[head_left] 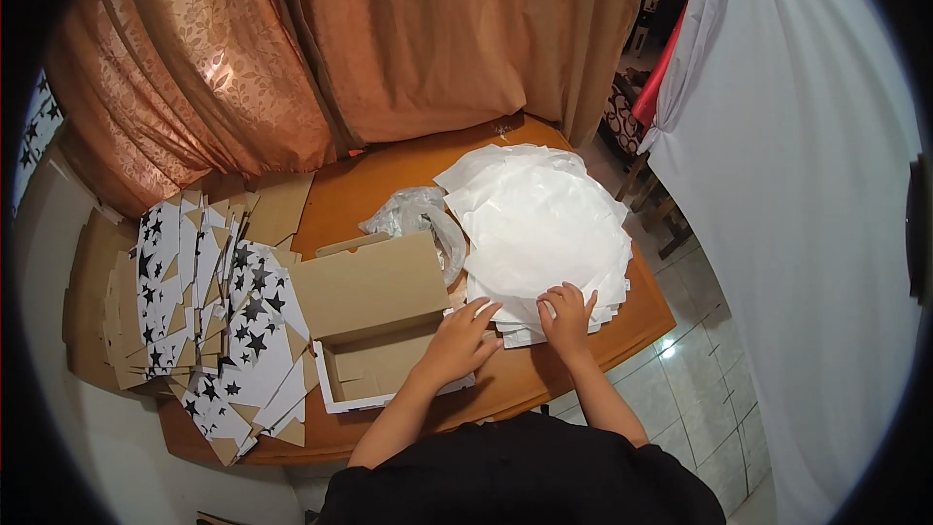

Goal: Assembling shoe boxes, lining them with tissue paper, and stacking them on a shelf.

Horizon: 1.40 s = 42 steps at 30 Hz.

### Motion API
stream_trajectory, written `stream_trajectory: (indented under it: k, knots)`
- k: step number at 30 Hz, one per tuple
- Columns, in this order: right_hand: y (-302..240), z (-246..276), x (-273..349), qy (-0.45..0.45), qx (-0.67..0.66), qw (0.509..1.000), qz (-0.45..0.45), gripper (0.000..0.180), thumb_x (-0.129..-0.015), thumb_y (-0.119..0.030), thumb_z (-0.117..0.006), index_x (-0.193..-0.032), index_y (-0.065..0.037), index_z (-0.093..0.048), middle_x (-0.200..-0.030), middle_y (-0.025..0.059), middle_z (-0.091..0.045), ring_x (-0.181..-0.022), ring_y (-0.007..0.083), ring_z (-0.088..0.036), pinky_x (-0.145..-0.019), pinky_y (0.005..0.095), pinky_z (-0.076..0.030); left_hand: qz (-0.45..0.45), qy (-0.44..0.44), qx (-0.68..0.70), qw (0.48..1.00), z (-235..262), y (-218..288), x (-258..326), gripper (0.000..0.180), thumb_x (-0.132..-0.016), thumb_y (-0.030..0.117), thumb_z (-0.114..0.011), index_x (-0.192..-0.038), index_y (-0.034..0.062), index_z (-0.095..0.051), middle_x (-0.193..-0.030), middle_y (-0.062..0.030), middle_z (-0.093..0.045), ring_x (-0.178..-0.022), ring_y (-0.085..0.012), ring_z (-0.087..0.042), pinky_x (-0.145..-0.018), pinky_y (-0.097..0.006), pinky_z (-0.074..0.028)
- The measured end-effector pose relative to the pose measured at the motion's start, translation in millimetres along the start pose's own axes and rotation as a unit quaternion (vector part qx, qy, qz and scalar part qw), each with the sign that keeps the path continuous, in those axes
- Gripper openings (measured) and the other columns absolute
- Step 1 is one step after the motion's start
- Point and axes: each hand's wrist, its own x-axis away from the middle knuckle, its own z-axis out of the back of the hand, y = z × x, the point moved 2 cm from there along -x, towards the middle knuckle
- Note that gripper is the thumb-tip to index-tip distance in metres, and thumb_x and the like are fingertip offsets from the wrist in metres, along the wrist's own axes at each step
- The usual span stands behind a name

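Note:
A broad, uneven stack of thin white paper sheets (539,224) lies on the right part of the table. My right hand (566,323) is at its near edge, thumb and forefinger close together on a white paper sheet. Reaching toward the same edge, my left hand (455,342) has its fingers stretched out and its thumb apart; the fingertips touch the paper. Under my left forearm stands an open cardboard box (374,277), brown inside and white outside, its lid raised away from me. Its inside shows bare brown board, partly hidden by my left hand and arm.
Flat cardboard pieces printed with black stars (255,326) are piled on the left. Behind the box lies a crumpled clear plastic bag (413,214). Orange-brown curtains (418,39) hang along the table's far side, and a white cloth (797,185) hangs at the right.

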Motion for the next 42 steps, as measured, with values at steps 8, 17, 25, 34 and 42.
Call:
stream_trajectory:
  k: [8, 17, 25, 34, 42]
  knots:
    - [-51, 100, 31, 0.096, -0.004, 0.99, 0.1, 0.019, -0.071, -0.014, -0.069, -0.09, -0.018, -0.065, -0.103, 0.0011, -0.056, -0.115, 0.0255, -0.044, -0.104, 0.058, -0.009, -0.133, 0.085, -0.056, 0.986, -18, 3, -33, 0.033, -0.077, 0.015, -0.065, -0.109, 0.0148, -0.059, -0.103, -0.0051, -0.062, -0.094, -0.0227, -0.058, -0.095, -0.046, -0.035]
    - [-40, 112, 44, 0.231, -0.189, 0.943, -0.149, 0.069, -0.075, -0.016, -0.07, -0.132, -0.003, -0.034, -0.133, 0.016, -0.031, -0.126, 0.0303, -0.029, -0.105, 0.0429, -0.021, 0.092, 0.149, 0.345, 0.922, 75, 20, -15, 0.022, -0.084, 0.019, -0.066, -0.089, -0.0026, -0.066, -0.074, -0.0033, -0.065, -0.07, -0.0053, -0.056, -0.062, -0.02, -0.045]
    - [-52, 20, 40, 0.008, -0.653, 0.665, -0.361, 0.075, -0.081, -0.015, -0.067, -0.138, -0.003, -0.019, -0.133, 0.0214, -0.035, -0.122, 0.0253, -0.038, -0.1, 0.0382, -0.033, 0.16, 0.314, 0.467, 0.811, 124, -66, 73, 0.029, -0.089, 0.023, -0.061, -0.098, -0.0046, -0.062, -0.088, -0.0053, -0.066, -0.073, -0.0088, -0.058, -0.067, -0.022, -0.047]
    - [-112, -13, 31, -0.137, -0.678, 0.658, -0.299, 0.019, -0.08, -0.005, -0.064, -0.098, -0.001, -0.057, -0.087, 0.0048, -0.064, -0.076, 0.01, -0.058, -0.075, 0.0234, -0.046, 0.257, 0.422, 0.405, 0.77, 150, -150, 173, 0.024, -0.088, 0.018, -0.061, -0.097, -0.0043, -0.062, -0.091, -0.0072, -0.065, -0.078, -0.0107, -0.06, -0.071, -0.023, -0.047]
    - [-73, -9, 1, -0.022, -0.444, 0.881, -0.162, 0.015, -0.083, -0.004, -0.056, -0.095, 0.003, -0.06, -0.082, 0.0036, -0.062, -0.075, 0.0089, -0.055, -0.069, 0.0239, -0.044, 0.284, 0.215, 0.444, 0.822, 147, -141, 176, 0.018, -0.082, 0.018, -0.068, -0.089, 0.0018, -0.062, -0.069, 0.0013, -0.06, -0.055, -0.0036, -0.05, -0.049, -0.017, -0.038]
